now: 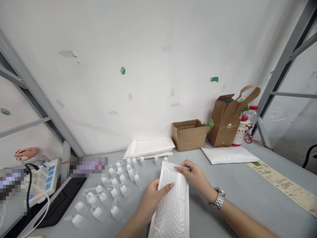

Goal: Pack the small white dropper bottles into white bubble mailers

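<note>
A white bubble mailer (pixel 173 206) lies lengthways on the grey table (pixel 247 195), right in front of the person, its near end running out of the bottom of the view. The left hand (pixel 153 195) is closed on the mailer's left edge, thumb across the top face and fingers tucked beneath. The right hand (pixel 195 177) pinches the far end of the mailer at its mouth, fingertips pressed together on the flap. A metal wristwatch (pixel 218 199) sits on the right wrist, just right of the mailer.

Left of the mailer, a scatter of small white squeeze bottles (pixel 111 193) with tethered caps stands on the table, the nearest just beside the left hand. Beyond the mailer's far end lies a flat stack of white envelopes (pixel 151 147), with a few more bottles lined up in front of it. Beyond and to the right of the mailer is an open cardboard box (pixel 189 134) against the wall, then a brown paper bag (pixel 226 124) with a red-capped bottle (pixel 252 115) behind it. Another white padded envelope (pixel 229 154) lies flat to the right of the mailer, near the bag. Well to the mailer's right, a long strip of printed labels (pixel 284 186) runs along the table. Far to the mailer's left, off the table edge, is a white power strip (pixel 44 178) with blue switches.
</note>
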### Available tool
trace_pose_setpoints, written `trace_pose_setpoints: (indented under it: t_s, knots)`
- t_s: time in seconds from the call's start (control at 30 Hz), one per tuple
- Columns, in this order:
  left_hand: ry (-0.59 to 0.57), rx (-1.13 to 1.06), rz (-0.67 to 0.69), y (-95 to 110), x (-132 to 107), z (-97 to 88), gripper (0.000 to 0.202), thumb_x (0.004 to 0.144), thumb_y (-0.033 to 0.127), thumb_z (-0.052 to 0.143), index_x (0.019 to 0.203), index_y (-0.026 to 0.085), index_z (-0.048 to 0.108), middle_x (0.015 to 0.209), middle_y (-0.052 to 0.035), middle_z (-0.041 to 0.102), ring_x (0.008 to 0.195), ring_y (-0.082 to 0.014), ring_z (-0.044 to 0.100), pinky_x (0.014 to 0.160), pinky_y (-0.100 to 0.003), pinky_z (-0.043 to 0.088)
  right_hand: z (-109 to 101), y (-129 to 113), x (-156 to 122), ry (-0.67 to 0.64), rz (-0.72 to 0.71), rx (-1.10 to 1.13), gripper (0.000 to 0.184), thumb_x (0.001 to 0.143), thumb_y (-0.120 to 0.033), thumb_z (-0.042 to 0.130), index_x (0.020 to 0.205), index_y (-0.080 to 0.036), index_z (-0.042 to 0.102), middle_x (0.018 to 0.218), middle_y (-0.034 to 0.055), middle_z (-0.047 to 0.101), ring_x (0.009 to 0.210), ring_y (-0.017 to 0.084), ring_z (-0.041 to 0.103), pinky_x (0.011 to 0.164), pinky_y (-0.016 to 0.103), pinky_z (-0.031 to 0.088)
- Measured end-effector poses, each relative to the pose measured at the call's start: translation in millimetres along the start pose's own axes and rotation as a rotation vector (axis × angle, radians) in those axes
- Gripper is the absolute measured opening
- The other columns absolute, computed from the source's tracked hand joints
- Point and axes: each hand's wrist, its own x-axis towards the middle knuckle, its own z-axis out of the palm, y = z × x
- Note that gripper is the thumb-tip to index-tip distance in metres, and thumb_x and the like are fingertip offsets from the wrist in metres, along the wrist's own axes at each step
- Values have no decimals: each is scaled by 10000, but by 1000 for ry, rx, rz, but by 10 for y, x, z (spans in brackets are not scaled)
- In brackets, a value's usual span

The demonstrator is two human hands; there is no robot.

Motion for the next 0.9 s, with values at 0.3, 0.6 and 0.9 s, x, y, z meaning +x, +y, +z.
trace_pose_setpoints:
  t_s: [0.3, 0.6, 0.9]
  knots:
    - [76, 13, -4, -4, 6, -17, 449, 540, 451, 751, 815, 111, 653, 759, -69, 679, 711, -216, 611, 629, -281, 455, 24, -56, -55, -88, -92, -4, 303, 789, -445, 534, 630, -187, 557, 686, 3, 502, 674, 152, 484, 634, 271, 393]
    - [114, -41, -2, -55, 36, -50, 441, 574, 457, 732, 841, 118, 644, 786, -78, 682, 734, -227, 619, 644, -290, 464, 0, -64, -43, -183, -20, 162, 450, 796, -558, 469, 631, -179, 647, 732, 22, 488, 747, 171, 496, 722, 309, 393]
    - [132, -48, 18, -7, 19, -48, 473, 537, 459, 751, 828, 102, 641, 802, -101, 692, 743, -244, 625, 663, -312, 468, 24, -34, 2, -259, 93, 300, 437, 706, -593, 556, 641, -161, 577, 699, 3, 487, 671, 142, 456, 642, 274, 371]
